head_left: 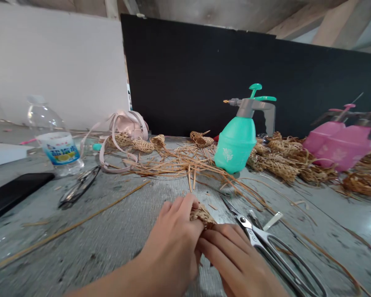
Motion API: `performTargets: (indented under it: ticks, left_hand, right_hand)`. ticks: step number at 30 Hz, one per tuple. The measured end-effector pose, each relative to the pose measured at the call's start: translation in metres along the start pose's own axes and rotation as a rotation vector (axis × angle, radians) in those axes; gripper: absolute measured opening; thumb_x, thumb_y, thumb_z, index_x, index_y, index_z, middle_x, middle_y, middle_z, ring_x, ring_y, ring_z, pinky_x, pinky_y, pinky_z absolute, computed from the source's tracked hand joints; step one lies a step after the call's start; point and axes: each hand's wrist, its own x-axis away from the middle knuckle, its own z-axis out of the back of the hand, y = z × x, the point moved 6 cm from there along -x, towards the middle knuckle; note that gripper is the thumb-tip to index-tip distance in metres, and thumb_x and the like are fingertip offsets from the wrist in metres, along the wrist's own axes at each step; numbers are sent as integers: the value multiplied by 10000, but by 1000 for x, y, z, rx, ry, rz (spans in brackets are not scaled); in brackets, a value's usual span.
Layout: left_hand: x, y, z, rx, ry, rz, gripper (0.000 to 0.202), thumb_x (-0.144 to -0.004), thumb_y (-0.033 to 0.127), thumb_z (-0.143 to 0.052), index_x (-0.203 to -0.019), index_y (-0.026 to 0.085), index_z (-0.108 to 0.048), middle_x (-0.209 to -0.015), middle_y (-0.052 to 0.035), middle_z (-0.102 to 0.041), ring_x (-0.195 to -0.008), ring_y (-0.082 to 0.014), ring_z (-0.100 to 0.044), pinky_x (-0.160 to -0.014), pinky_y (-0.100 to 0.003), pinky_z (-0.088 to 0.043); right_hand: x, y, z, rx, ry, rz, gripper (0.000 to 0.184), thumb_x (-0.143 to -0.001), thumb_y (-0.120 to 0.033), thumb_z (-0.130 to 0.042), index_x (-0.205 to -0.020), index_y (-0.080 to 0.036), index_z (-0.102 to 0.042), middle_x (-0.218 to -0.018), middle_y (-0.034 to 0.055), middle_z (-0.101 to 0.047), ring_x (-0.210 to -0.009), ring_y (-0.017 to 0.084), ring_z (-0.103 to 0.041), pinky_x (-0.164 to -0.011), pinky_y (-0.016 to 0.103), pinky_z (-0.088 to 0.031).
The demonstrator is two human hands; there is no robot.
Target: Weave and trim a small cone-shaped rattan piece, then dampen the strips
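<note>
Two hands work in the foreground over a weathered grey wooden tabletop (89,231). The left hand (170,239) and right hand (231,260) close on a small woven cane piece (200,215), and only its upper part shows between them. Grip status: both are pressed together on the piece, the left fingers (181,206) curled over its upper side and the right fingers (219,239) set against its lower side. A pair of steel scissors (259,243) lies just beside the right hand, its tips pointing toward that hand, and does not appear to be held.

Farther along the tabletop lie loose dried cane strips (185,163) in a tangled spread. A teal pressure sprayer (236,140) stands upright at their right edge. Beyond it, a cluster of woven cane pieces (281,163) lies against two pink pressure sprayers (340,142). More woven cane pieces (132,142) rest at the left of the strips, before a pale pink handbag (131,126). To the left stand a clear plastic bottle (54,140) and a pair of eyeglasses (79,186), with a black phone (15,194) at the tabletop's left side. A black panel (188,74) rises behind everything.
</note>
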Motion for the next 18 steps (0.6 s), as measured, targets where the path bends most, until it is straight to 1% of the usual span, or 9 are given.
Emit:
performTargets:
  ticks: [4, 7, 9, 11, 12, 13, 14, 16, 18]
  left_hand:
    - [-1, -2, -4, -24, 15, -51, 132, -688, 64, -476, -751, 135, -569, -1019, -126, -508, -939, -300, -494, -775, -529, -427]
    - [0, -1, -4, -76, 31, -105, 176, -716, 35, -435, -749, 142, -571, -1031, -120, -507, -938, -291, -495, -771, -501, -431]
    - [0, -2, -1, -120, 30, -130, 200, -699, 12, -430, -749, 145, -572, -1046, -116, -510, -933, -283, -499, -775, -485, -434]
    - [-1, -5, 6, -198, 48, -136, 202, -682, 7, -437, -763, 130, -575, -1055, -130, -515, -929, -293, -500, -767, -484, -441]
    - [-3, -7, 12, -251, 79, -134, 198, -682, 7, -437, -766, 119, -576, -1065, -146, -517, -937, -305, -497, -766, -489, -441]
    - [-4, -10, 18, -309, 118, -124, 193, -687, 9, -433, -767, 108, -578, -1086, -165, -512, -951, -320, -492, -771, -496, -439]
    - [-6, -13, 23, -366, 156, -106, 189, -696, 13, -429, -770, 97, -582, -1114, -185, -503, -970, -335, -484, -781, -505, -434]
    - [-9, -21, 30, -447, 193, -63, 188, -708, 21, -426, -774, 82, -592, -1152, -212, -486, -1007, -356, -465, -809, -518, -419]
    - [-12, -28, 29, -476, 169, -39, 197, -696, 14, -431, -776, 66, -603, -1155, -225, -486, -1022, -363, -457, -819, -515, -415]
  right_hand:
    - [-4, 2, 11, 52, -21, 32, 364, -963, -133, -244, -910, -148, -603, -840, 23, -690, -771, 128, -621, -721, 240, -459]
    - [15, 18, 32, 241, -58, -18, 235, -906, -126, -350, -1004, -150, -563, -888, 68, -673, -814, 182, -614, -759, 314, -452]
    - [44, 42, 40, 449, -191, -145, 256, -880, -189, -365, -1056, -169, -551, -896, 99, -659, -786, 239, -619, -691, 392, -478]
    - [83, 69, 38, 565, -387, -307, 263, -866, -246, -345, -975, -184, -577, -844, 115, -659, -620, 249, -621, -507, 386, -486]
    - [102, 79, 35, 545, -465, -372, 277, -861, -250, -339, -963, -186, -589, -837, 110, -662, -586, 238, -626, -476, 370, -492]
    - [117, 87, 32, 496, -495, -433, 292, -853, -232, -333, -979, -189, -593, -817, 97, -666, -546, 219, -624, -463, 351, -496]
    - [131, 93, 27, 414, -567, -492, 340, -843, -179, -318, -1061, -193, -579, -825, 85, -673, -568, 211, -637, -506, 341, -516]
    - [143, 99, 21, 278, -608, -565, 402, -821, -140, -330, -1146, -217, -554, -866, 79, -687, -631, 212, -658, -553, 312, -530]
    - [141, 100, 19, 176, -606, -594, 420, -808, -136, -342, -1149, -232, -566, -873, 71, -697, -675, 210, -667, -567, 277, -536]
